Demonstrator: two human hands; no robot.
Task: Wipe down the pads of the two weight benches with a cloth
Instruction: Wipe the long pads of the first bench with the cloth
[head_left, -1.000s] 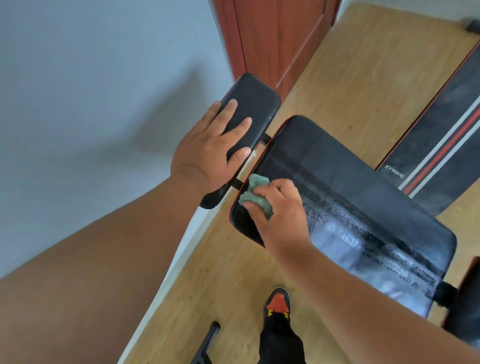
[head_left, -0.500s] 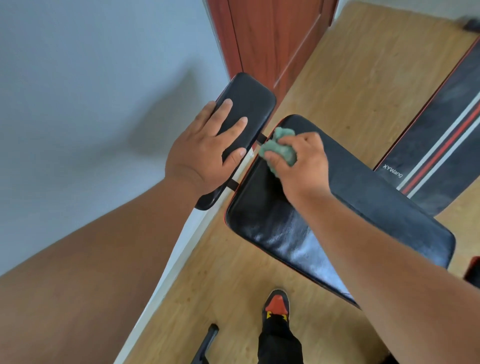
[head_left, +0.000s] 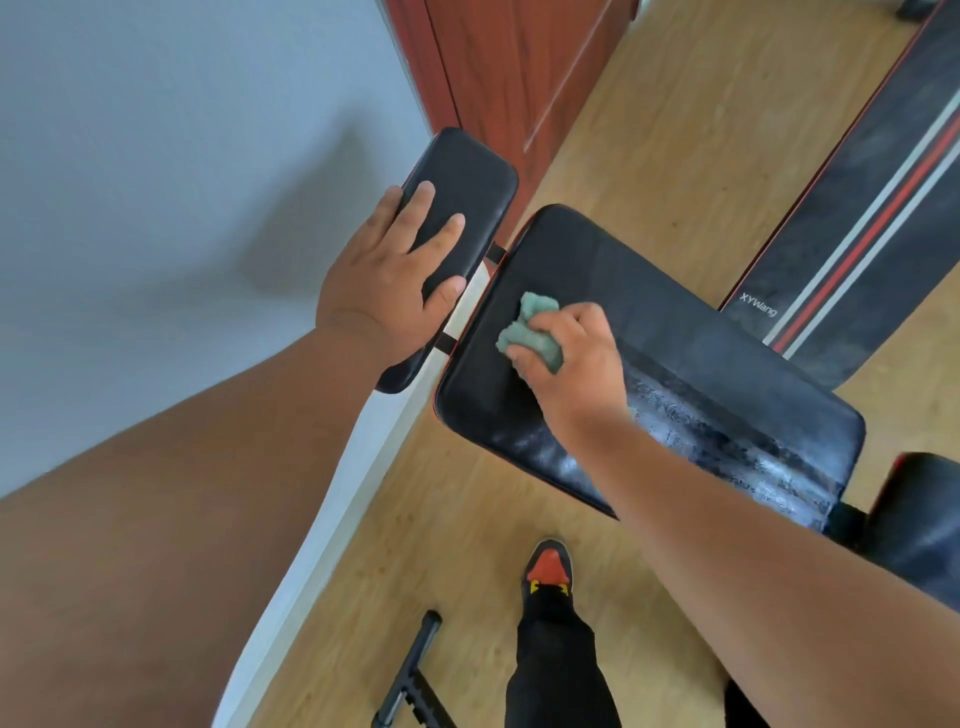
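A wide black bench pad (head_left: 691, 374) with a red edge lies across the middle of the view. Wet streaks shine on its near right part. My right hand (head_left: 576, 358) grips a crumpled green cloth (head_left: 530, 332) and presses it on the pad's left part. Left of it sits a small black head pad (head_left: 462, 208) of the same bench. My left hand (head_left: 395, 280) rests flat on that small pad, fingers straight. A second bench pad (head_left: 872, 228), black with red and white stripes and "XYWang" lettering, lies at the right.
A grey wall (head_left: 182, 208) with a white skirting fills the left. A red-brown door (head_left: 514, 67) stands at the top. Wooden floor (head_left: 675, 135) runs between the benches. My shoe and black trouser leg (head_left: 550, 623) stand below, beside a black metal frame part (head_left: 410, 675).
My right hand has drawn the cloth back from the pad's far left corner toward its middle. Wet streaks show again on the near right. My left hand has stayed on the small pad.
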